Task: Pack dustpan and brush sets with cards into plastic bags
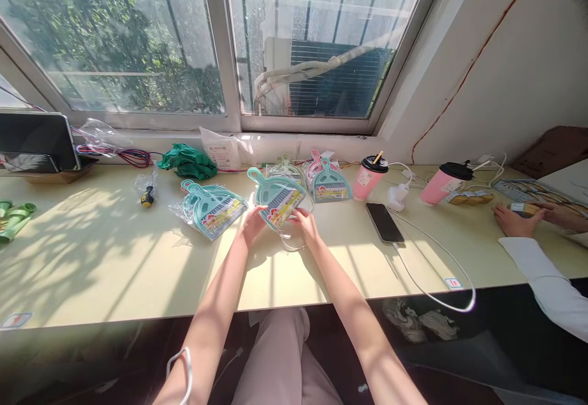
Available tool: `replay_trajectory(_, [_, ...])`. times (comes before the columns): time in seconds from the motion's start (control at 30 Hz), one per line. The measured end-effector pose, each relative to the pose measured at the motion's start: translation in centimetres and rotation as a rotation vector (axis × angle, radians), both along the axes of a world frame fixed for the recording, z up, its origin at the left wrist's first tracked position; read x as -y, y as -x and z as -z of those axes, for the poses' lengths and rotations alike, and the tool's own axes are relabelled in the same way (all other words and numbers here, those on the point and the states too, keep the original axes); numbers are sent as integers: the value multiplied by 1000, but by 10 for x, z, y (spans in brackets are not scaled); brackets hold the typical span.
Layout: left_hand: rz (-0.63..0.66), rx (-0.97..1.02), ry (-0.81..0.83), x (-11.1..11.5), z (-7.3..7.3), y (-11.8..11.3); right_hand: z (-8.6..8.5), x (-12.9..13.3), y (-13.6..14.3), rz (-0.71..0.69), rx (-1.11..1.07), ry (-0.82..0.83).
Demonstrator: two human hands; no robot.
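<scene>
Between my two hands a teal mini dustpan (269, 187) with a striped, colourful label is held tilted above the table, handle pointing away to the upper left. My left hand (254, 224) grips its left lower edge, and my right hand (305, 222) has its fingers closed at the lower right corner. To the left lies a stack of similar teal dustpans (214, 212), partly in clear plastic. Behind the held one stand an olive-green dustpan (285, 165), a pink one (316, 161) and another teal one (329, 183). A thin white loop (294, 247) shows just below my hands.
A phone (384, 222) on a white cable and pink cups (367, 178) stand to the right. A screwdriver (147, 196), green crumpled plastic (188, 161) and a tablet (37, 141) are left. At far right, another person's hands (519, 218) handle a small object.
</scene>
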State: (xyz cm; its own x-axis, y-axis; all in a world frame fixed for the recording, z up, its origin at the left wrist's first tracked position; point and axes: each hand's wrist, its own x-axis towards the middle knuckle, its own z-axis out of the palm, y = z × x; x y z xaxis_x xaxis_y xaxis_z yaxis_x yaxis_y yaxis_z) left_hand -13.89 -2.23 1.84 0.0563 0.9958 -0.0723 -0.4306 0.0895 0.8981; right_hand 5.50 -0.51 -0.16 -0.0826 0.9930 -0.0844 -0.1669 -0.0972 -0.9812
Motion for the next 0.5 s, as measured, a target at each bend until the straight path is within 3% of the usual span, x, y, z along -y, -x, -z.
replay_trajectory(0.2, [127, 74, 44, 5, -6, -2, 1, -4, -3, 61, 76, -53])
replay_trajectory(0.37, [42, 125, 68, 0, -3, -3, 0, -4, -1, 46, 69, -62])
replay_trajectory(0.5, [56, 114, 81, -2, -3, -5, -2, -3, 0, 28, 14, -5])
